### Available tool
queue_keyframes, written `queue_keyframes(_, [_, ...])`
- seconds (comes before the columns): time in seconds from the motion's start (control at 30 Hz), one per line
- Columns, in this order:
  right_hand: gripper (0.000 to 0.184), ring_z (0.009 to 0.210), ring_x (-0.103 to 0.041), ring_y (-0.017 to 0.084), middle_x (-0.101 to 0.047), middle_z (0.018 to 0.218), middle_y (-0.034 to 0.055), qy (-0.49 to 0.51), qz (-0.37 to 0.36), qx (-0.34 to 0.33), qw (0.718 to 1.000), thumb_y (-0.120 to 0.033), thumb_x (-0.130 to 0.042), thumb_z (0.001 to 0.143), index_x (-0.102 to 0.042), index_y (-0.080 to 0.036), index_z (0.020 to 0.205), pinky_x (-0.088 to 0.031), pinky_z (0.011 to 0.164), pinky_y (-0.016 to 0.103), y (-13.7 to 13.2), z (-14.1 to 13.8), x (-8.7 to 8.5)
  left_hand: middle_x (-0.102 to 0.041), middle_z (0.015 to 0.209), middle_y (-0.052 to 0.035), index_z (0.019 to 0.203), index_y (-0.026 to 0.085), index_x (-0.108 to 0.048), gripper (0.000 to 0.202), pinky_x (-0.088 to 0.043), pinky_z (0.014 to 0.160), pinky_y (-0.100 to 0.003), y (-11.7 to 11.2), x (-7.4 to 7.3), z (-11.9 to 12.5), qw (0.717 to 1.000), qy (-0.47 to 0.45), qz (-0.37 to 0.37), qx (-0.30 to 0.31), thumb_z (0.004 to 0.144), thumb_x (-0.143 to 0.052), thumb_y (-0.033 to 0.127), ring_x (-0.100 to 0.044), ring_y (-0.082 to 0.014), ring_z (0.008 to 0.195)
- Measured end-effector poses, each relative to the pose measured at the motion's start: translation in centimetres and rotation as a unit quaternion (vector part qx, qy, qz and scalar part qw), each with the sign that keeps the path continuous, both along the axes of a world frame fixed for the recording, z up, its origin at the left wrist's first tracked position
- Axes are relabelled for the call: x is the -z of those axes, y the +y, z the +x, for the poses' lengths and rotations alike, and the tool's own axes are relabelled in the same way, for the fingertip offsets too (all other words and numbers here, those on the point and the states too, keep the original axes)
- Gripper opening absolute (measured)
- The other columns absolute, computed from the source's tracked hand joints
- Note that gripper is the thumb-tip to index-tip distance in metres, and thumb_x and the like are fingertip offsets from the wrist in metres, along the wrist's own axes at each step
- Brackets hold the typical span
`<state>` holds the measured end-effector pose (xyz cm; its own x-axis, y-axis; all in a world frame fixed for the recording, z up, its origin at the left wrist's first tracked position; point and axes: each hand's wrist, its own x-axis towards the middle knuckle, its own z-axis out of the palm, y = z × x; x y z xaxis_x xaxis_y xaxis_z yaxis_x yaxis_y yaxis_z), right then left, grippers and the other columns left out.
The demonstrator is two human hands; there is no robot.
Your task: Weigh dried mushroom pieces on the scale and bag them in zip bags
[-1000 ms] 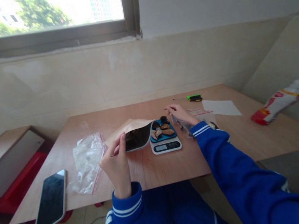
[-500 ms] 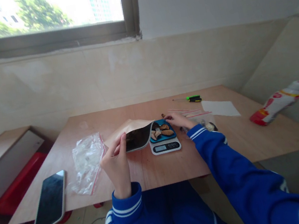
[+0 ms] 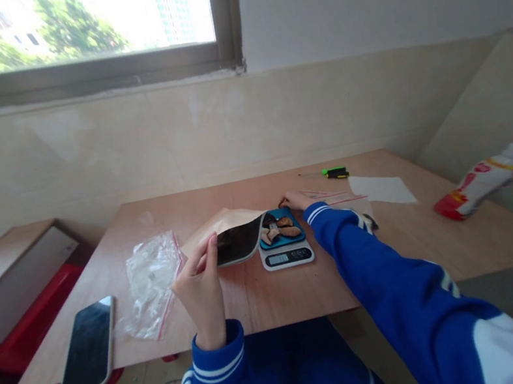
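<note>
My left hand (image 3: 200,285) pinches the lower lip of a brown paper pouch (image 3: 222,223) that lies on the wooden table (image 3: 273,288), and its dark mouth (image 3: 238,241) faces the scale. A small white digital scale (image 3: 288,256) carries a blue tray (image 3: 282,238) with several dried brown pieces (image 3: 289,231). My right hand (image 3: 293,199) lies low on the table just behind the tray. Its fingertips are at a small dark piece (image 3: 281,203), and the grip on it is hidden. The blue sleeve crosses beside the scale.
Crumpled clear zip bags (image 3: 152,282) lie left of the pouch, and more bags (image 3: 337,196) lie under my right forearm. A phone (image 3: 86,351) on a cable overhangs the front left edge. A green screwdriver (image 3: 335,172), white paper (image 3: 381,188) and a red-white packet (image 3: 483,180) lie right.
My right hand has dropped from above the tray and reached to the table behind the scale. My left hand and the pouch have stayed put. The view has tilted slightly.
</note>
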<state>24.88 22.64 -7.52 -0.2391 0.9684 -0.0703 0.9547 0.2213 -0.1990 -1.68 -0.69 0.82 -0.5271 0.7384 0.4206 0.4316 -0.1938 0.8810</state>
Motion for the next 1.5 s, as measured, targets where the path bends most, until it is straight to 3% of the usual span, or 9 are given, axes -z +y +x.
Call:
queue_keyframes(0.23, [0.021,0.092,-0.066,0.019,-0.07,0.102,0.0115,0.117,0.007,0.025,0.993,-0.023,-0.056,0.091,-0.066,-0.01,0.104,-0.053,0.083,0.032,-1.0,0.8,-1.1,-0.077,0.09,0.0017,0.09,0.026,-0.076,0.021,-0.052,0.073,-0.024,0.0,0.0,0.0,1.0,-0.002,0.003,0.0,0.081,-0.065,0.04,-0.072,-0.0189,0.084])
queue_keyframes(0.4, [0.029,0.095,-0.068,0.018,-0.072,0.107,0.0139,0.204,0.057,-0.027,0.977,-0.023,-0.05,0.093,-0.064,-0.009,0.114,-0.052,0.083,0.027,-4.2,0.8,-2.5,-0.076,0.092,0.0007,0.092,0.025,-0.076,0.023,-0.053,0.074,-0.026,0.0,-0.1,0.0,1.0,0.0,0.005,0.0,0.082,-0.064,0.041,-0.072,-0.0197,0.086])
queue_keyframes(0.57, [0.016,0.087,-0.068,0.019,-0.075,0.095,0.0104,0.214,0.051,-0.078,0.972,-0.017,-0.062,0.084,-0.073,-0.013,0.093,-0.052,0.079,0.028,-6.4,0.3,-2.4,-0.077,0.091,0.0005,0.092,0.025,-0.076,0.023,-0.054,0.073,-0.026,0.1,-0.1,-0.1,1.0,0.016,0.003,-0.004,0.083,-0.063,0.041,-0.072,-0.0208,0.086])
queue_keyframes(0.77, [0.021,0.099,-0.064,0.021,-0.071,0.105,0.0119,0.223,0.079,-0.089,0.968,-0.018,-0.055,0.087,-0.072,-0.014,0.099,-0.048,0.09,0.034,-6.8,0.0,-3.1,-0.077,0.089,0.0001,0.089,0.024,-0.076,0.022,-0.054,0.071,-0.024,0.0,-0.2,-0.3,1.0,0.003,0.01,-0.011,0.081,-0.064,0.04,-0.072,-0.0206,0.084])
queue_keyframes(0.97, [0.027,0.105,-0.062,0.019,-0.067,0.113,0.0107,0.365,0.134,-0.114,0.914,-0.02,-0.048,0.09,-0.068,-0.014,0.107,-0.048,0.091,0.033,-9.9,-2.0,-10.0,-0.077,0.087,-0.0004,0.089,0.023,-0.076,0.023,-0.054,0.071,-0.025,0.3,-0.4,0.0,1.0,0.006,0.008,-0.009,0.081,-0.064,0.041,-0.072,-0.0219,0.085])
queue_keyframes(1.07, [0.027,0.103,-0.065,0.017,-0.071,0.108,0.0064,0.398,0.021,-0.217,0.891,-0.023,-0.047,0.091,-0.068,-0.016,0.107,-0.048,0.094,0.032,-12.6,-4.1,-14.3,-0.077,0.084,-0.001,0.09,0.023,-0.076,0.025,-0.054,0.069,-0.026,0.6,-0.4,0.2,1.0,0.014,0.005,-0.007,0.082,-0.062,0.043,-0.072,-0.0227,0.083])
queue_keyframes(1.17, [0.03,0.108,-0.063,0.016,-0.07,0.114,0.0047,0.324,-0.106,-0.347,0.874,-0.02,-0.046,0.091,-0.068,-0.016,0.111,-0.047,0.095,0.028,-14.2,-6.5,-16.7,-0.077,0.085,-0.0018,0.092,0.023,-0.076,0.027,-0.054,0.07,-0.027,0.9,-0.4,0.4,1.0,0.02,0.008,-0.002,0.083,-0.061,0.044,-0.072,-0.0228,0.084])
queue_keyframes(1.3, [0.038,0.109,-0.063,0.014,-0.069,0.118,0.0014,0.225,-0.089,-0.406,0.881,-0.009,-0.043,0.087,-0.069,-0.02,0.111,-0.045,0.096,0.025,-13.6,-9.2,-15.6,-0.077,0.086,-0.0016,0.092,0.023,-0.076,0.028,-0.053,0.071,-0.026,1.3,-0.4,0.4,0.999,0.035,0.016,-0.001,0.084,-0.059,0.044,-0.072,-0.0223,0.084])
queue_keyframes(1.5, [0.024,0.086,-0.069,0.019,-0.076,0.089,-0.0002,0.173,-0.088,-0.422,0.886,-0.01,-0.065,0.07,-0.075,-0.02,0.089,-0.051,0.079,0.024,-10.2,-12.5,-10.3,-0.076,0.093,-0.0019,0.096,0.024,-0.075,0.029,-0.054,0.076,-0.028,1.3,-0.2,0.9,0.998,0.047,0.013,0.036,0.086,-0.056,0.044,-0.072,-0.0215,0.087])
